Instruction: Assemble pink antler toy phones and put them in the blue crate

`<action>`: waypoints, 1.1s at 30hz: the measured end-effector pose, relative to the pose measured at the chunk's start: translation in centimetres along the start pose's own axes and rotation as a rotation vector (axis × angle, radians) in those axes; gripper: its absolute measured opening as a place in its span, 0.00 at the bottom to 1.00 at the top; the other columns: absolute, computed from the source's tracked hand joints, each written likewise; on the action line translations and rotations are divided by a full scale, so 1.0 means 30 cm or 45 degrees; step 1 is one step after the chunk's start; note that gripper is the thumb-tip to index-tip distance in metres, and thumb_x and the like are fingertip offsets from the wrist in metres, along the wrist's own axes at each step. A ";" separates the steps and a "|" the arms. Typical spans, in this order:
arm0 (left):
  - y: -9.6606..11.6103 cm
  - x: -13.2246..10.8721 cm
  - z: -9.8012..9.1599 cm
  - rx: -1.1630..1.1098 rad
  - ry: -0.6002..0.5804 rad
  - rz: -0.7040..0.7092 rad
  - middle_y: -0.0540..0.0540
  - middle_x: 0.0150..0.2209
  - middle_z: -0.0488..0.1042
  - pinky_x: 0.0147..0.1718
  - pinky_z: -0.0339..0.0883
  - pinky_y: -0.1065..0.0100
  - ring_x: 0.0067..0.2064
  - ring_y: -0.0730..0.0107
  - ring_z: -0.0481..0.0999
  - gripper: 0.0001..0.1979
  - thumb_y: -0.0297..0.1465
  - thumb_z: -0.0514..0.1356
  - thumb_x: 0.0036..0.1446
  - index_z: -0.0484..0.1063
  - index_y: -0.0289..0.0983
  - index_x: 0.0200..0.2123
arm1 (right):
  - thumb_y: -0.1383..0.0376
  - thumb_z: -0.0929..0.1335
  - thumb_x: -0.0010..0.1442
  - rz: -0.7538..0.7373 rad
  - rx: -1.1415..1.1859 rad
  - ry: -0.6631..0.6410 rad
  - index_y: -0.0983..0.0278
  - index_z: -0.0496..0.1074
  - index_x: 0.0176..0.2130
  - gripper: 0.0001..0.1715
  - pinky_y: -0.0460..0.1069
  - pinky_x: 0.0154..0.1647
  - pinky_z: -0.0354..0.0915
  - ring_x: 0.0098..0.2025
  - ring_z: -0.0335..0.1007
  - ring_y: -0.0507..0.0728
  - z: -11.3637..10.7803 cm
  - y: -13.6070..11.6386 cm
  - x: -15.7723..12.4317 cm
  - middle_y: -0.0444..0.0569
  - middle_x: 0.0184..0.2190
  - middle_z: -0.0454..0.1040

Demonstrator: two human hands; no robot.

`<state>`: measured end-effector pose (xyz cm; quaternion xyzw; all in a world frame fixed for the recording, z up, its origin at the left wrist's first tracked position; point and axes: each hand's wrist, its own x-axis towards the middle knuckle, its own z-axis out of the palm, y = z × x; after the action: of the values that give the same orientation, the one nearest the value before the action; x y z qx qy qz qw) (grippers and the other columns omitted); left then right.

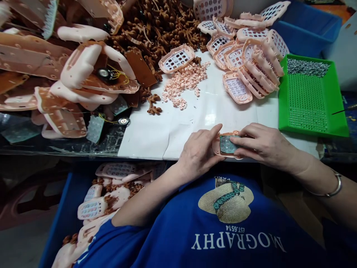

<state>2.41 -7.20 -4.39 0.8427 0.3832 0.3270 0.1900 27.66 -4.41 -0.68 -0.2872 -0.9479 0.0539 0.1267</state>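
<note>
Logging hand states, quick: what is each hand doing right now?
Left hand: gripping the pink shell at its left end.
Right hand: gripping the same shell, fingertips by its green board.

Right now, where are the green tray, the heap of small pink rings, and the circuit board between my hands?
green tray [306, 104], head view, on its bare perforated floor.
heap of small pink rings [184, 80], head view, middle of the heap.
circuit board [228, 144], head view, its exposed green face.
</note>
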 end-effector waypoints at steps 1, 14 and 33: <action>0.000 0.000 0.000 0.001 0.003 0.000 0.38 0.51 0.74 0.47 0.67 0.58 0.49 0.58 0.73 0.37 0.42 0.61 0.62 0.50 0.37 0.68 | 0.54 0.63 0.68 -0.001 -0.006 -0.003 0.62 0.74 0.48 0.19 0.54 0.38 0.70 0.39 0.70 0.59 -0.001 -0.001 0.001 0.53 0.38 0.74; 0.005 0.002 -0.011 0.003 -0.015 0.035 0.35 0.54 0.71 0.50 0.69 0.55 0.53 0.55 0.71 0.34 0.40 0.63 0.61 0.54 0.36 0.65 | 0.55 0.62 0.69 -0.045 -0.103 -0.056 0.65 0.75 0.45 0.20 0.51 0.35 0.63 0.37 0.66 0.57 -0.010 -0.010 0.014 0.53 0.34 0.72; 0.054 0.087 0.047 0.107 -0.304 0.247 0.33 0.56 0.69 0.61 0.60 0.40 0.61 0.51 0.68 0.16 0.35 0.58 0.65 0.68 0.36 0.54 | 0.61 0.66 0.66 0.144 0.240 0.098 0.68 0.66 0.56 0.22 0.57 0.44 0.73 0.43 0.73 0.61 -0.022 -0.049 0.012 0.56 0.43 0.77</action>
<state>5.53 -6.31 -3.44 0.9158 0.2881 0.2251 0.1663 26.78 -5.42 0.30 -0.3288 -0.9154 0.1386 0.1864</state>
